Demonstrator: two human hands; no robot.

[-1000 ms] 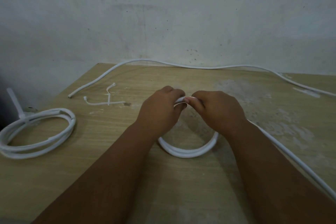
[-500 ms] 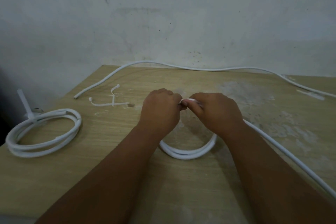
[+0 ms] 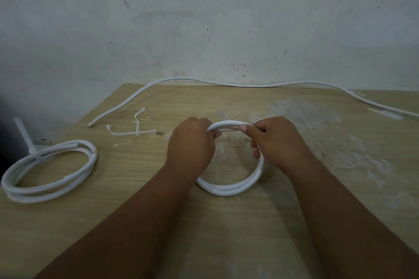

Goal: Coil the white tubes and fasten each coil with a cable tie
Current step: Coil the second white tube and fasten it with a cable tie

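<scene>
A small coil of white tube (image 3: 229, 189) lies in the middle of the wooden table (image 3: 226, 233). My left hand (image 3: 190, 145) grips the coil's far left side. My right hand (image 3: 278, 142) pinches its far right side, thumb on top. The top arc of the coil shows between the two hands. A finished coil (image 3: 49, 172) with a cable tie (image 3: 25, 136) sticking up sits at the left edge. Two loose cable ties (image 3: 133, 130) lie crossed behind it.
A long loose white tube (image 3: 226, 84) runs along the table's back edge by the wall and off to the right. The table's left edge drops away beside the finished coil. Pale stains mark the table's right half.
My hands have moved apart along the coil's top, so its upper arc now shows between them. The tube trailing to the right under my right arm is no longer visible.
</scene>
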